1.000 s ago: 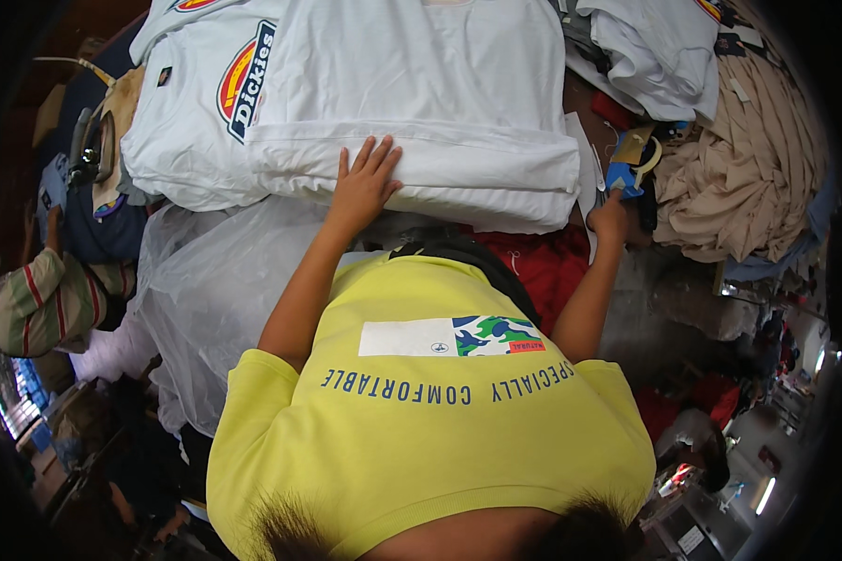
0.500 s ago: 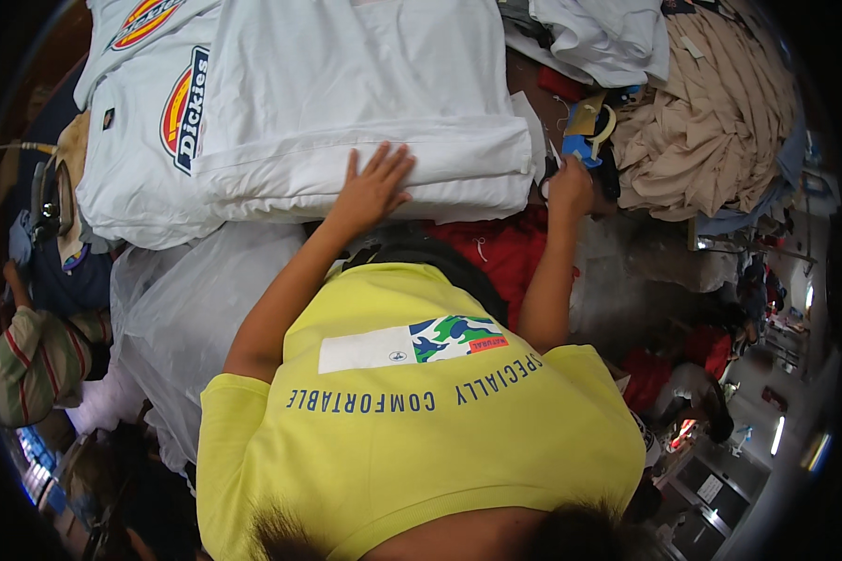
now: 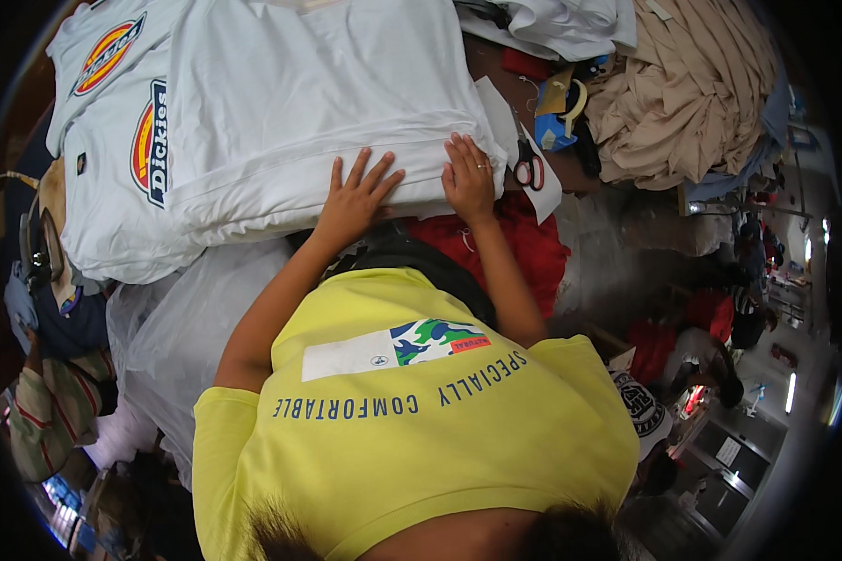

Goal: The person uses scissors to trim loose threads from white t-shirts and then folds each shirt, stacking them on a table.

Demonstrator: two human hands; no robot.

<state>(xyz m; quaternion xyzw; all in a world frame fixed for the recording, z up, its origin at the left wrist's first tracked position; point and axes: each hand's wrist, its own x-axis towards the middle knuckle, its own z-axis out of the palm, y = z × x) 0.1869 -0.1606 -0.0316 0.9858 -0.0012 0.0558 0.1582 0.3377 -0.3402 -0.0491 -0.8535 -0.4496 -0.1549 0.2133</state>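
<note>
A thick stack of white T-shirts [image 3: 318,84] lies across the table in front of me. Flat on its near edge rests my left hand [image 3: 354,198], fingers spread and holding nothing. To the right, my right hand [image 3: 470,178] also presses on the stack near its right corner, its fingers stretched out, with a ring on one. Scissors [image 3: 529,170] with dark red handles lie on white paper [image 3: 544,192] just right of that hand. Beside the stack on the left are white shirts with a printed logo [image 3: 148,145].
A tape roll [image 3: 573,107] and a blue box [image 3: 554,131] sit beyond the scissors. A beige cloth heap [image 3: 688,93] stands at the right. Clear plastic sheeting [image 3: 192,313] and red cloth [image 3: 533,245] hang below the table's edge. A person in a striped top [image 3: 51,416] is at the left.
My right hand has come left from beside the blue box onto the stack and let go of the scissors, which now lie on the paper. My left hand stays on the stack.
</note>
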